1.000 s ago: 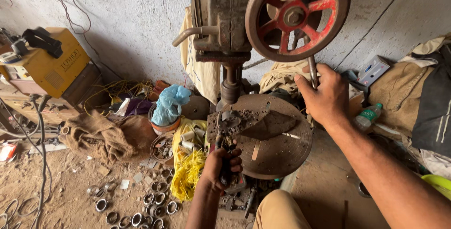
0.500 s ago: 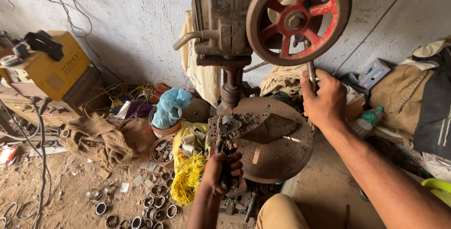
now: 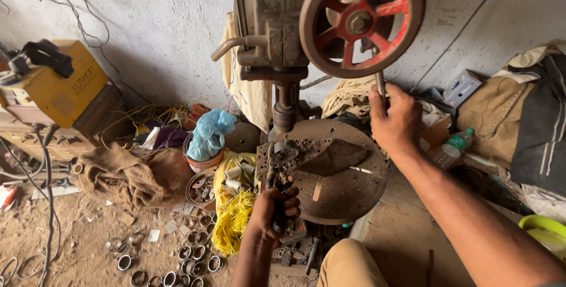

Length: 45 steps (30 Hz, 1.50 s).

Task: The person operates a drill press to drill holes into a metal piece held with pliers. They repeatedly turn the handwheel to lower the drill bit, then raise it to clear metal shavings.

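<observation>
Gripping the dark plier-like tool handles (image 3: 277,207) in the clenched left hand (image 3: 272,210), clamping a metal workpiece (image 3: 285,152) on the round rusty drill-press table (image 3: 348,190); grasping the steel feed lever (image 3: 381,85) in the closed right hand (image 3: 396,121).

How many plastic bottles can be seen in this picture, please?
1. A clear plastic bottle with a green cap lies just right of the right hand, beside the round drill table. Others may be hidden under the cloths.

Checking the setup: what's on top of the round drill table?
On the round drill table lies a dark flat plate under the spindle. Left hand grips a tool against it; the contact point is hidden.
</observation>
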Each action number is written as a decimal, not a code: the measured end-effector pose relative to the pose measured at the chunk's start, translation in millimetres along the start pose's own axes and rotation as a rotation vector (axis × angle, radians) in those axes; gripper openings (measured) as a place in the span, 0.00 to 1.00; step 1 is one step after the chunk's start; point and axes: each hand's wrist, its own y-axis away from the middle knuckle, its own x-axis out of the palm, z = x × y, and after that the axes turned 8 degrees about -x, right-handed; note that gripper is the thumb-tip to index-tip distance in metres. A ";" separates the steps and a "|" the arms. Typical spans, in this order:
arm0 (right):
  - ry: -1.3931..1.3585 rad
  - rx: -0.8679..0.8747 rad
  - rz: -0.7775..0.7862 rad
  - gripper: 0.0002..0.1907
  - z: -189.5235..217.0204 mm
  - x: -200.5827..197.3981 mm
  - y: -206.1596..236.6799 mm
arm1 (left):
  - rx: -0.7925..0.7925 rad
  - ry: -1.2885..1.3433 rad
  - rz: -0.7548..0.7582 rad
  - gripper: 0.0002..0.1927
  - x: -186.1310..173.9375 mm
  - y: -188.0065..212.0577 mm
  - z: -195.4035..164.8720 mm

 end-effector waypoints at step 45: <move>0.081 -0.016 0.049 0.10 0.2 -6.7 -6.1 | 0.010 0.032 0.043 0.18 -3.7 -4.2 0.5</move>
